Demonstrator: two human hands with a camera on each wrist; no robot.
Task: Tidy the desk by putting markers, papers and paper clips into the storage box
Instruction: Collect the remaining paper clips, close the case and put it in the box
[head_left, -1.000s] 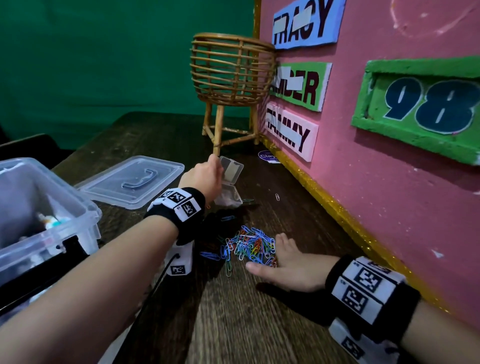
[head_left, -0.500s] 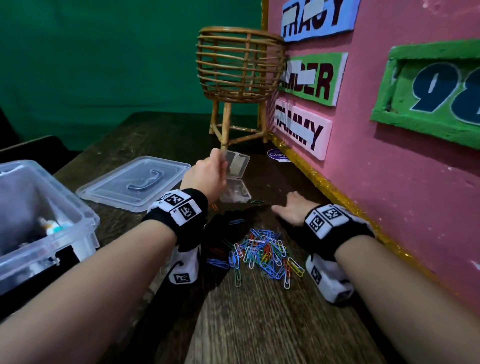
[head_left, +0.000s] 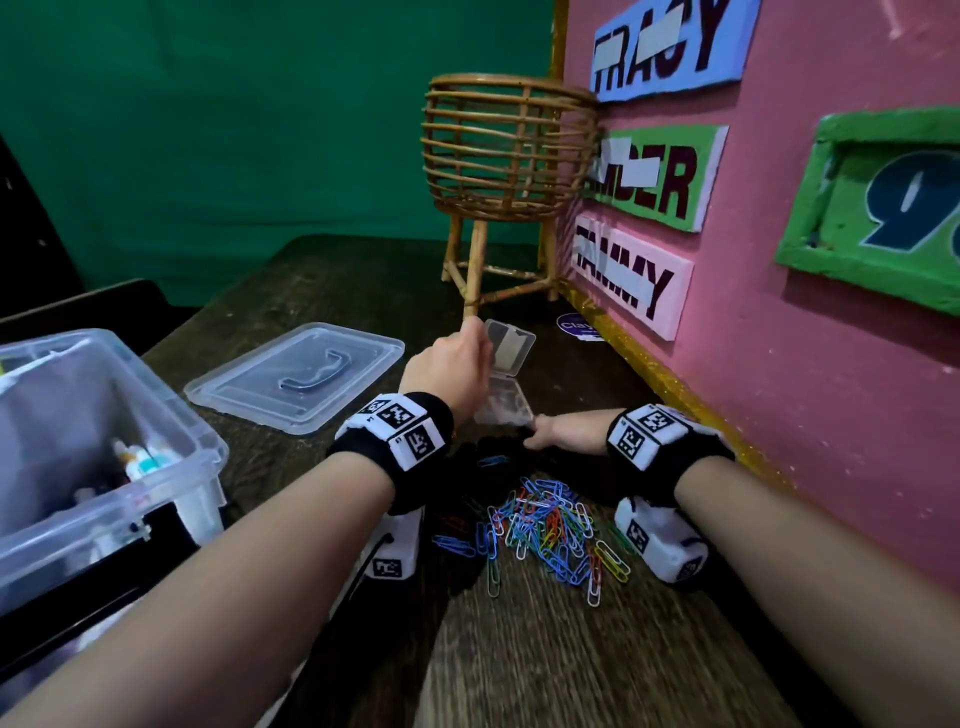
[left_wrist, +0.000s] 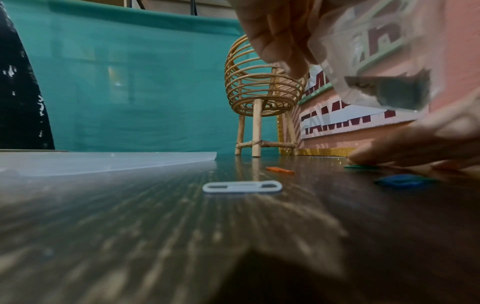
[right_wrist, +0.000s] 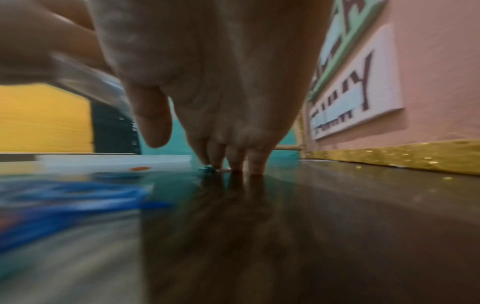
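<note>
My left hand (head_left: 457, 364) holds a small clear hinged case (head_left: 506, 374) open and tilted above the desk; the case (left_wrist: 376, 61) fills the top right of the left wrist view. Just below it my right hand (head_left: 543, 434) reaches forward, its straight fingertips (right_wrist: 235, 163) pressing on the desk and on a teal paper clip (right_wrist: 206, 168). A pile of coloured paper clips (head_left: 545, 530) lies between my wrists. Stray white (left_wrist: 241, 186), orange (left_wrist: 280, 169) and blue (left_wrist: 402, 180) clips lie apart from it. The clear storage box (head_left: 171, 431) stands at the left with markers inside.
The box's lid (head_left: 296, 374) lies flat beyond the box. A rattan basket stand (head_left: 509, 156) sits at the back against the pink board (head_left: 779, 415), which runs along the desk's right side with a gold strip at its foot.
My right hand left the near side of the clip pile and moved forward to the desk under the case. The left hand kept holding the case in about the same place.
</note>
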